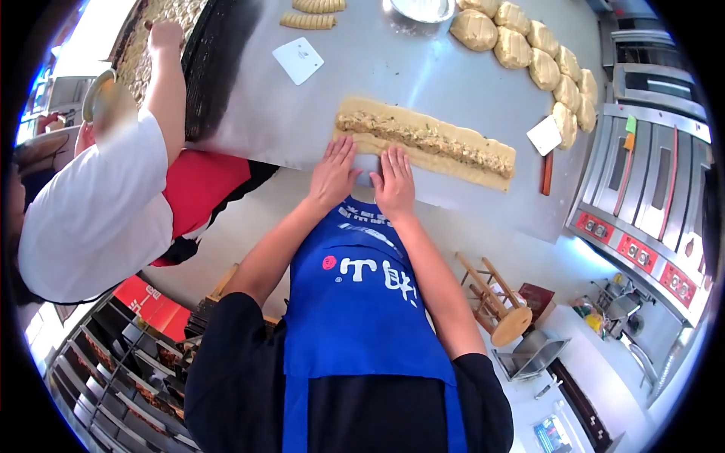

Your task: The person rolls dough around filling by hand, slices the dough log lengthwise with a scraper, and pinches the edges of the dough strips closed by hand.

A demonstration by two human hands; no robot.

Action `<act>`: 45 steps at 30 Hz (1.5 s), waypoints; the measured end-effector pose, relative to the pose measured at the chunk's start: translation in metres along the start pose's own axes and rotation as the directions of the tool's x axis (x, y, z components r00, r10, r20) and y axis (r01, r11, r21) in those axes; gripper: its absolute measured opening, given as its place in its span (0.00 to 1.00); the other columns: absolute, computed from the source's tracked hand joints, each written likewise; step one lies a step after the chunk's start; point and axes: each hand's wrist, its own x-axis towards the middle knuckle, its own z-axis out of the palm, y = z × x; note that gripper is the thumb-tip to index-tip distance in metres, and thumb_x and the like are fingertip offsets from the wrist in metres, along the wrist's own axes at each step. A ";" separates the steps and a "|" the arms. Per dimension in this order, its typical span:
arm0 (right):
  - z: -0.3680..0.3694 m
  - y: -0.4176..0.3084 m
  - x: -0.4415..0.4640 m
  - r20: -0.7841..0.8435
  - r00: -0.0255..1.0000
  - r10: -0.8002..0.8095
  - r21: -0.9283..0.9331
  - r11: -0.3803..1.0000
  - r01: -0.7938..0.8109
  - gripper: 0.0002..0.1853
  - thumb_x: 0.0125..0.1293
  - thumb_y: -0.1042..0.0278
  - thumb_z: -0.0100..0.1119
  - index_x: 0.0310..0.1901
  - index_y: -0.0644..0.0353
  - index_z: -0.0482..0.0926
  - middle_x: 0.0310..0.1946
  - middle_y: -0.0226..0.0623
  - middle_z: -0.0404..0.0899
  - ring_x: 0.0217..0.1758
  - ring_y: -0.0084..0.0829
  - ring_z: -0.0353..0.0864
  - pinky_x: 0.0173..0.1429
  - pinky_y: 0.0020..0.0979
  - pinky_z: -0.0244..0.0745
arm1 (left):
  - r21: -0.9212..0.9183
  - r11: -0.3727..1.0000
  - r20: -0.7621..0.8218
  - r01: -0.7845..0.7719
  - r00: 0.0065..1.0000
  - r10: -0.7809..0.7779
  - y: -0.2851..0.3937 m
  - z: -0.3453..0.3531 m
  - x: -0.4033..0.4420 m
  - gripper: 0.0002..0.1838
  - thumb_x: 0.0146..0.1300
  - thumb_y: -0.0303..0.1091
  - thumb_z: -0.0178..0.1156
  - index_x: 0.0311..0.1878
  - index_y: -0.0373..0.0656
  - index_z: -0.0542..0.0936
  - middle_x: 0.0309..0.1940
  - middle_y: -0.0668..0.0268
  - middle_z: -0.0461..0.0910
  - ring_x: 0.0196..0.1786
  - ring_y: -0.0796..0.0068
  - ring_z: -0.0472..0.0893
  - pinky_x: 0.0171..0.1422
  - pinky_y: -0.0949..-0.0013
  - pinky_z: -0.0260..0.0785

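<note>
Two hands (334, 175) (395, 185) on filled dough (427, 142), metal table (362, 68), wooden stool (512, 326), ovens (642, 177)

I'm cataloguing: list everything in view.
Dough sheet: one, yellow, table front
Filling strip: one, tan, on it
Dough lumps: about eleven, yellow, upper right
Ribbed pieces: two, yellow, top left
Square cards: two, white, on table
Stick: one, brown, right
Bowl: one, whitish, top
Table: one, silver, centre
Oven unit: one, silver, right
Stool: one, tan, lower right
Rack: one, dark, lower left
Coworker: one, white top, left
Others: uncounted, unclear, edges
Apron: one, blue, centre
Left hand: one, bare, on dough
Right hand: one, bare, on dough
</note>
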 end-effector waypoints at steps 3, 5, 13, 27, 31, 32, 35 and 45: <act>-0.010 -0.023 0.023 -0.030 0.998 -0.050 0.027 0.998 0.051 0.34 0.80 0.54 0.62 0.78 0.69 0.73 0.82 0.56 0.71 0.88 0.57 0.64 0.92 0.56 0.56 | -0.122 0.992 -0.204 0.043 0.977 -0.067 0.003 -0.022 0.006 0.32 0.75 0.32 0.67 0.79 0.34 0.74 0.83 0.45 0.70 0.87 0.44 0.67 0.92 0.45 0.57; 0.000 -0.035 0.040 0.033 0.984 -0.175 0.101 0.980 0.171 0.33 0.77 0.56 0.66 0.74 0.71 0.76 0.80 0.59 0.73 0.87 0.58 0.67 0.91 0.56 0.57 | -0.139 0.989 -0.295 0.049 0.951 -0.088 0.000 -0.030 0.006 0.27 0.77 0.31 0.67 0.77 0.36 0.78 0.80 0.45 0.74 0.84 0.45 0.71 0.89 0.48 0.63; 0.035 -0.046 0.050 0.157 0.963 -0.220 0.082 0.974 0.209 0.35 0.77 0.53 0.66 0.74 0.73 0.76 0.79 0.62 0.73 0.86 0.62 0.66 0.91 0.58 0.56 | -0.641 0.695 -0.241 0.327 0.773 -0.587 -0.008 -0.047 -0.025 0.22 0.83 0.31 0.62 0.74 0.35 0.79 0.62 0.49 0.89 0.59 0.62 0.91 0.64 0.64 0.82; 0.012 -0.067 0.057 0.115 0.973 -0.198 0.144 0.973 0.181 0.36 0.80 0.48 0.62 0.76 0.71 0.75 0.81 0.59 0.70 0.89 0.55 0.64 0.93 0.52 0.53 | -0.908 0.320 0.001 0.270 0.766 -0.643 -0.024 -0.011 -0.012 0.25 0.90 0.37 0.54 0.80 0.34 0.73 0.70 0.49 0.84 0.69 0.63 0.86 0.74 0.63 0.77; -0.005 -0.036 0.026 -0.072 0.989 -0.131 0.035 0.990 0.133 0.39 0.82 0.49 0.59 0.83 0.69 0.64 0.87 0.58 0.60 0.92 0.54 0.55 0.93 0.55 0.51 | -0.943 0.275 0.005 0.188 0.833 -0.553 -0.017 0.000 0.003 0.28 0.92 0.44 0.49 0.79 0.30 0.72 0.76 0.46 0.77 0.79 0.58 0.77 0.86 0.59 0.67; -0.005 -0.024 0.016 -0.077 0.993 -0.085 -0.004 0.996 0.085 0.41 0.83 0.49 0.58 0.86 0.68 0.60 0.89 0.57 0.55 0.94 0.53 0.51 0.94 0.54 0.49 | -0.926 0.299 0.024 0.229 0.828 -0.560 -0.018 -0.002 0.005 0.29 0.92 0.46 0.48 0.80 0.32 0.72 0.76 0.48 0.78 0.78 0.58 0.78 0.84 0.59 0.69; -0.007 0.023 -0.017 0.180 0.984 0.003 -0.094 0.995 0.014 0.41 0.84 0.47 0.56 0.85 0.68 0.62 0.89 0.54 0.57 0.93 0.55 0.52 0.94 0.53 0.48 | -0.905 0.323 0.043 0.278 0.813 -0.581 -0.019 -0.004 0.009 0.29 0.92 0.47 0.49 0.79 0.31 0.73 0.74 0.50 0.80 0.75 0.61 0.81 0.80 0.62 0.72; -0.053 0.090 -0.057 -0.131 0.979 0.158 -0.168 0.969 -0.179 0.35 0.84 0.47 0.57 0.77 0.70 0.73 0.78 0.58 0.75 0.85 0.58 0.69 0.89 0.56 0.60 | -0.747 0.607 -0.183 0.270 0.795 -0.578 0.016 -0.022 0.007 0.22 0.89 0.37 0.55 0.75 0.32 0.76 0.64 0.53 0.87 0.61 0.70 0.86 0.69 0.66 0.77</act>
